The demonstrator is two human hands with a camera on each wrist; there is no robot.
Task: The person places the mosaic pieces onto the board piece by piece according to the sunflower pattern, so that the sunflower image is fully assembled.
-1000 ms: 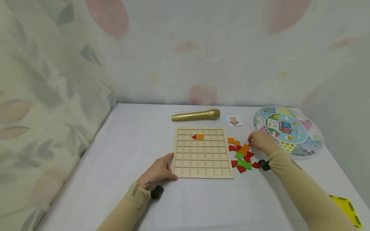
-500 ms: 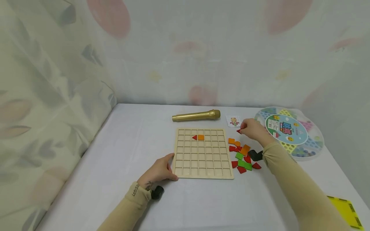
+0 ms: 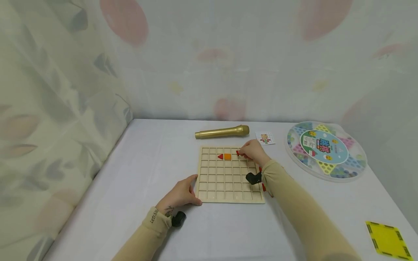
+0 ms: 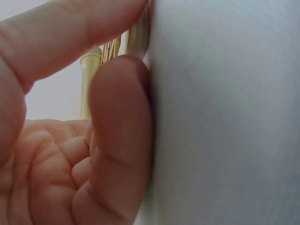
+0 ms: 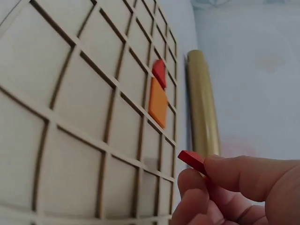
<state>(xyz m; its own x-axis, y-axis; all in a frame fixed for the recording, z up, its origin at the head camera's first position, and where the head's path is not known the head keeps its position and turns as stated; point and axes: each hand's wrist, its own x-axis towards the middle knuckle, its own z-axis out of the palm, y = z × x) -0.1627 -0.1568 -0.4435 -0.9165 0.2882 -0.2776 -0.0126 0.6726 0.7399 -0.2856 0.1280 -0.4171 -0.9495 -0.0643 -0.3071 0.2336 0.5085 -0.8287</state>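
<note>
A wooden grid board [image 3: 220,186] lies flat on the table. In its second row sit a red triangle tile [image 3: 220,156] and, just right of it, an orange square tile [image 3: 227,156]. My left hand [image 3: 179,192] holds the board's near left corner between thumb and index finger. Over the board's upper right part, my right hand [image 3: 254,151] pinches a small red tile [image 5: 192,159] between thumb and fingers. The right wrist view shows that tile tilted, close above the grid cells. Loose red tiles [image 3: 263,187] peek out beside the right sleeve, which hides the rest of the pile.
Behind the board lies a gold microphone [image 3: 222,132]. A small pattern card [image 3: 265,138] is to the microphone's right. The large round clear game box [image 3: 326,150] stands at the back right, and a yellow card [image 3: 388,240] at the front right.
My right hand has picked a red tile from the pile beside the board and carried it left, over the board's upper right. My left hand stays at the corner.
</note>
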